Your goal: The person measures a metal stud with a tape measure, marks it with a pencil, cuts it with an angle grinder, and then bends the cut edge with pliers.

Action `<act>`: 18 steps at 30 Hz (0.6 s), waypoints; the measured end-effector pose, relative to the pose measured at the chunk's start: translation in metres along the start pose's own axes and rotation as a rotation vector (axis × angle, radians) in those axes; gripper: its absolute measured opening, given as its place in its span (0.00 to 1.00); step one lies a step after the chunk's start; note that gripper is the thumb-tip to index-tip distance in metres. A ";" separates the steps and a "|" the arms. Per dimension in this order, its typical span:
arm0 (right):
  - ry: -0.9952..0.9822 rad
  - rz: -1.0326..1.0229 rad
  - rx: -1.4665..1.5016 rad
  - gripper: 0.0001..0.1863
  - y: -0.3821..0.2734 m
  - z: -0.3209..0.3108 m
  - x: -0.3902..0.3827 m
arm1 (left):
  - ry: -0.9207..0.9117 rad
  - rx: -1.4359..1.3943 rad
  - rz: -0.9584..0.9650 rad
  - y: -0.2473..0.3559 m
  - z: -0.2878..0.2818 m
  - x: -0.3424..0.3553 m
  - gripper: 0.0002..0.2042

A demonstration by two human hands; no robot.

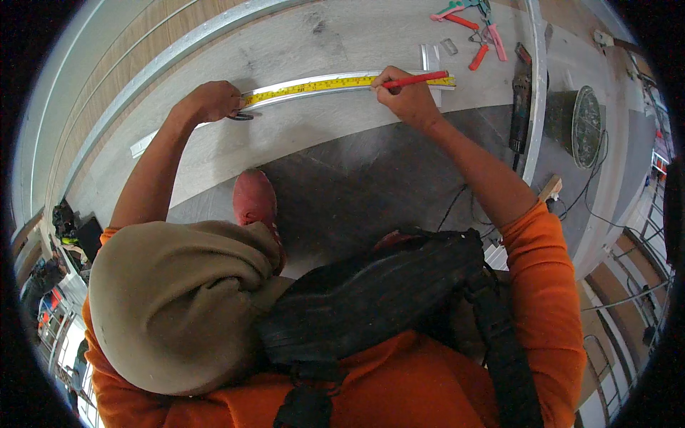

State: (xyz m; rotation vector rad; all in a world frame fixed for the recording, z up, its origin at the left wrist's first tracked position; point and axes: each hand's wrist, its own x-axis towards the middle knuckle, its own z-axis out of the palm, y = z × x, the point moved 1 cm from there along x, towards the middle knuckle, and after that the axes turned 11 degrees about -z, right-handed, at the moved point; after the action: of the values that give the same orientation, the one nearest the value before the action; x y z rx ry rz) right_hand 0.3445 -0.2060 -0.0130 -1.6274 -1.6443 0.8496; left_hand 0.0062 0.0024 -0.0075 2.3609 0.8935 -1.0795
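Observation:
A yellow tape measure [307, 88] is pulled out along a thin, pale metal profile [145, 145] lying on the floor. My left hand [210, 102] is closed at the tape's left end; its fingers hide most of what they grip, and a dark loop shows below them. In my right hand [408, 100], a red pencil [422, 78] is pinched, pointing left over the tape near its right end. That hand rests against the profile and the blade. A short metal piece [430, 54] lies crosswise under the right end.
Snips with red, pink and teal handles [494, 34] lie at the far right. Beside a metal rail [535, 85] is a dark, long power tool [521, 107]. A bucket [586, 127] and cables are beyond it. My red shoe [255, 197] is on dark flooring.

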 end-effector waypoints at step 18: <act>0.186 0.186 0.554 0.09 -0.014 0.015 0.050 | 0.060 -0.115 -0.033 -0.016 0.010 -0.013 0.21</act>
State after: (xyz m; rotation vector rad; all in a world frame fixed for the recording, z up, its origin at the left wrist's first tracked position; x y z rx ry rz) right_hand 0.3235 -0.1558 -0.0091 -1.4192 -1.0191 1.0936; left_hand -0.0168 0.0034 -0.0045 2.3017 0.9923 -0.9473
